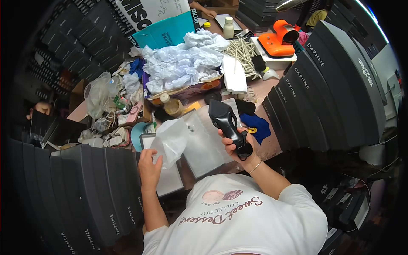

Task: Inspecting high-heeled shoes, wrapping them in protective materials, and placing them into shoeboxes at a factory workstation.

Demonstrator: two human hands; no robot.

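Note:
My right hand grips a black high-heeled shoe by its heel end, sole facing up, toe pointing away from me. My left hand pinches the lower edge of a sheet of white tissue paper, which hangs over the work surface. Under the paper and the shoe lie flat white trays or box lids. A blue cloth sits just right of the shoe.
Stacks of dark grey boxes stand at my left and right. A pile of crumpled white tissue fills a box ahead. An orange handheld device, wooden sticks, bottles and clutter lie behind. Another person's hand shows at far left.

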